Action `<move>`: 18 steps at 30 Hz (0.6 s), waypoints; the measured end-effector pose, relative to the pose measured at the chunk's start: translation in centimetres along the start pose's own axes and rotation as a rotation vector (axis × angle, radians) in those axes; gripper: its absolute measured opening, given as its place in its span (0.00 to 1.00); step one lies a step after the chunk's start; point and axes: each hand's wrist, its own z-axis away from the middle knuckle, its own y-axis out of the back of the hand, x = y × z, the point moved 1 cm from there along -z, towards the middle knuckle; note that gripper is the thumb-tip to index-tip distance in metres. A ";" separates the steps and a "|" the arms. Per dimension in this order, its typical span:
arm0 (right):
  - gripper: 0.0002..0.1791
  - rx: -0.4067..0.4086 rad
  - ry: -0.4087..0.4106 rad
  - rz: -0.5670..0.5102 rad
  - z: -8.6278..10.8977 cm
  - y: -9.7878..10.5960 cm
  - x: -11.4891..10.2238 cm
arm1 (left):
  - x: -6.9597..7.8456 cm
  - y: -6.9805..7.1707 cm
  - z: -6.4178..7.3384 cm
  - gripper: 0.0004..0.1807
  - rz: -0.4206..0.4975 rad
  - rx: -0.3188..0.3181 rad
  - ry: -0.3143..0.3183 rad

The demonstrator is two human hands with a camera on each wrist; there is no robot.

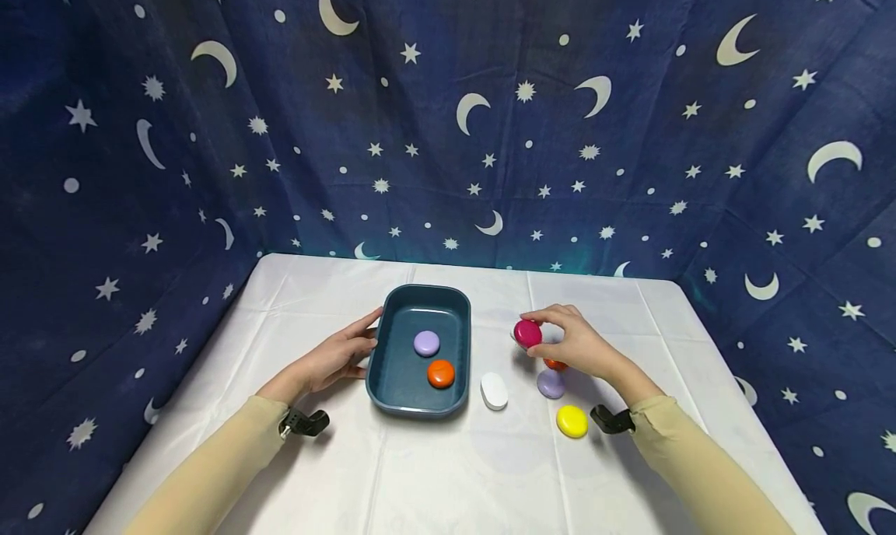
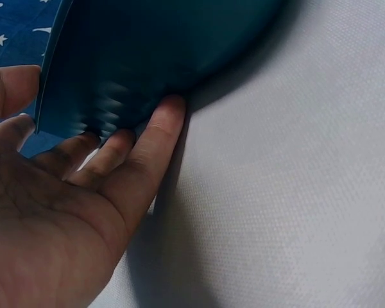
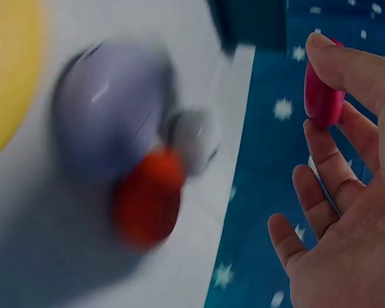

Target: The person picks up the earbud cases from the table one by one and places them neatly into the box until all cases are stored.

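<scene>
My right hand [image 1: 577, 344] pinches a crimson, smooth round disc [image 1: 528, 333] between thumb and fingertips, above the table. In the right wrist view the crimson disc [image 3: 322, 96] is seen edge-on. Below that hand lie an orange disc [image 1: 556, 364], partly hidden, and a lilac disc [image 1: 551, 384]. My left hand [image 1: 336, 360] touches the left outer wall of a dark teal rectangular tray [image 1: 418, 410], its fingers fairly straight. Inside the tray sit another lilac disc [image 1: 426, 343] and another orange disc [image 1: 441, 374], close together.
A white oval piece [image 1: 494, 391] lies right of the tray, and a yellow disc [image 1: 572, 421] near the right wrist. The right wrist view shows a blurred pale piece [image 3: 196, 141] beside the orange disc. A white cloth [image 1: 434, 473] covers the table; a starry curtain [image 1: 420, 115] surrounds it.
</scene>
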 end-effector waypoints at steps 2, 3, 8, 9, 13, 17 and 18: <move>0.33 -0.016 0.029 0.001 -1.2 -0.8 -1.3 | 0.0 0.0 0.0 0.37 -0.003 0.000 -0.001; 0.33 -0.025 0.042 0.007 -1.7 -1.3 -1.9 | 0.0 0.0 0.0 0.36 -0.003 0.003 0.000; 0.31 -0.059 0.115 0.051 -4.2 -3.6 -4.9 | 0.1 -0.1 -0.1 0.36 -0.008 0.008 0.003; 0.31 -0.068 0.128 0.066 -4.6 -4.0 -5.4 | 0.2 -0.1 -0.1 0.36 -0.007 0.010 0.003; 0.30 -0.106 0.172 0.135 -6.0 -5.5 -7.2 | 0.2 -0.2 0.0 0.36 -0.006 0.013 0.009; 0.31 -0.126 0.244 0.210 -7.1 -6.9 -8.2 | 0.2 -0.2 0.0 0.37 -0.004 0.015 0.014; 0.32 -0.131 0.259 0.221 -7.3 -7.2 -8.4 | 0.2 -0.2 0.1 0.37 -0.003 0.015 0.015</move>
